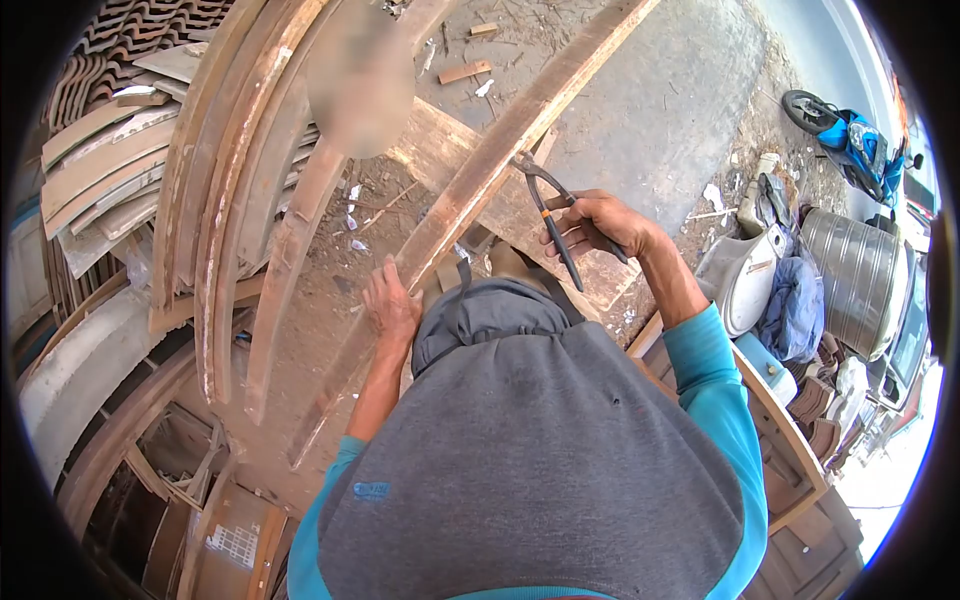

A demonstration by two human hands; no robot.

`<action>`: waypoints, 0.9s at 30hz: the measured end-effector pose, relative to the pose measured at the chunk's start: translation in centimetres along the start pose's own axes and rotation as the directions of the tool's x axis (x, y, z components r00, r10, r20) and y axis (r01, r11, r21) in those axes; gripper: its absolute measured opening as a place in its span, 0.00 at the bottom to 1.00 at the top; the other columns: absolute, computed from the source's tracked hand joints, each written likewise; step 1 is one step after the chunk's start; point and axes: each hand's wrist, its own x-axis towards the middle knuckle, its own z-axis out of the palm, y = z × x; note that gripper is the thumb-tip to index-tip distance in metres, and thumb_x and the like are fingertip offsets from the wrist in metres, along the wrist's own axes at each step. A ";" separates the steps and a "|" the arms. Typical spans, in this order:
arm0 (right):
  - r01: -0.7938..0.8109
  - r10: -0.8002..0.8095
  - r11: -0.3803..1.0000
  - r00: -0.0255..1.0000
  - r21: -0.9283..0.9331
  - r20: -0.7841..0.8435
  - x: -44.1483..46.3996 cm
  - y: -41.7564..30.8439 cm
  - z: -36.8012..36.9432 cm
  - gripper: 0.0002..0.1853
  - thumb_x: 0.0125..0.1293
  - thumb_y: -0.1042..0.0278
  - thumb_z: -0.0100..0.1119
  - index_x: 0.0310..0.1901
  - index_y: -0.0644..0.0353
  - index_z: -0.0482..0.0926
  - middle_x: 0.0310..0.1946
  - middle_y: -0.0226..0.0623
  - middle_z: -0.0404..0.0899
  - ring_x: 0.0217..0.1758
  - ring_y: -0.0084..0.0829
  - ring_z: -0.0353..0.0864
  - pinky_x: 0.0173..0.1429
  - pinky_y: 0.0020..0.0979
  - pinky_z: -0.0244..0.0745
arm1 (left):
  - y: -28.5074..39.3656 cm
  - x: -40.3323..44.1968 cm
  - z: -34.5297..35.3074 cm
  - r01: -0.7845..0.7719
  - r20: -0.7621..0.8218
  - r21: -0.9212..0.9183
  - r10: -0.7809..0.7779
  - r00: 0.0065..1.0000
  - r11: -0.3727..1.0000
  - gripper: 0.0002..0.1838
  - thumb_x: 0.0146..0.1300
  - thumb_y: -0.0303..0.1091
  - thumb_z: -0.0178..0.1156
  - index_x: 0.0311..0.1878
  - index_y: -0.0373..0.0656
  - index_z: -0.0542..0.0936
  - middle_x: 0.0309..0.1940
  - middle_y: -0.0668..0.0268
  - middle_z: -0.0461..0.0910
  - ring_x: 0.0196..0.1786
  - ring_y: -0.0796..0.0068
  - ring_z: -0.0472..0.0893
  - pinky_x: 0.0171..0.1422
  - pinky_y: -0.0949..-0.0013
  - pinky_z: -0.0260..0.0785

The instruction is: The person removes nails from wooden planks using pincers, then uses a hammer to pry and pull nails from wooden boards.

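A long wooden beam (470,180) runs diagonally in front of my body, from the upper right to the lower left. My left hand (391,300) rests on the beam's near edge, its fingers bent over the wood. With my right hand (597,228) I hold dark pincers (549,204) with an orange band on one handle. The handles are spread apart, and the pincers' head touches or nearly touches the beam's right edge. Beneath the beam lies a wide, worn board (435,140).
Long timbers (235,150) lean at the left beside stacked boards (110,180) and roof tiles (130,45). At the right are a metal drum (850,270), a blue motorcycle (855,150) and a wooden frame (800,455). Wood scraps (465,72) litter the ground.
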 end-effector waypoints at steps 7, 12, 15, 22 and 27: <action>-0.098 0.115 0.984 0.988 -0.148 0.104 0.1 -2.4 -2.7 0.31 0.71 0.71 0.47 0.72 0.78 0.62 0.51 0.65 0.84 0.49 0.52 0.90 0.54 0.46 0.88 | 0.3 -0.3 -0.5 0.000 -0.005 -0.013 0.000 1.000 1.000 0.48 0.51 0.33 0.80 0.74 0.40 0.65 0.59 0.51 0.75 0.63 0.48 0.76 0.65 0.48 0.65; -0.100 0.114 0.980 0.991 -0.171 0.076 0.4 -1.9 -2.6 0.31 0.71 0.71 0.45 0.75 0.74 0.61 0.52 0.64 0.84 0.49 0.52 0.91 0.52 0.44 0.90 | 0.5 -0.4 -1.0 0.012 0.018 -0.011 -0.011 1.000 1.000 0.48 0.52 0.33 0.80 0.74 0.40 0.64 0.59 0.51 0.75 0.62 0.47 0.76 0.65 0.47 0.65; -0.114 0.131 0.975 0.988 -0.189 0.079 0.3 -2.0 -2.0 0.32 0.71 0.71 0.46 0.75 0.73 0.61 0.52 0.64 0.84 0.49 0.52 0.91 0.52 0.43 0.90 | 0.5 -0.2 -0.9 -0.011 0.000 -0.001 0.011 1.000 1.000 0.47 0.52 0.34 0.80 0.73 0.40 0.65 0.58 0.51 0.75 0.61 0.47 0.77 0.64 0.47 0.66; -0.096 0.111 0.986 0.987 -0.135 0.112 0.5 -1.8 -2.9 0.32 0.71 0.70 0.45 0.75 0.76 0.60 0.52 0.65 0.84 0.49 0.55 0.91 0.53 0.45 0.89 | 0.4 -0.2 -0.5 0.013 0.002 0.005 -0.013 1.000 1.000 0.48 0.51 0.34 0.80 0.74 0.42 0.65 0.57 0.52 0.75 0.62 0.49 0.76 0.64 0.48 0.66; -0.121 0.139 0.981 0.984 -0.150 0.115 0.6 -2.2 -3.5 0.32 0.71 0.69 0.45 0.74 0.76 0.61 0.52 0.66 0.84 0.49 0.54 0.91 0.52 0.44 0.89 | 0.3 -0.4 -0.3 0.029 0.003 -0.016 -0.029 1.000 0.999 0.48 0.51 0.34 0.80 0.74 0.44 0.65 0.59 0.54 0.75 0.63 0.50 0.76 0.66 0.49 0.65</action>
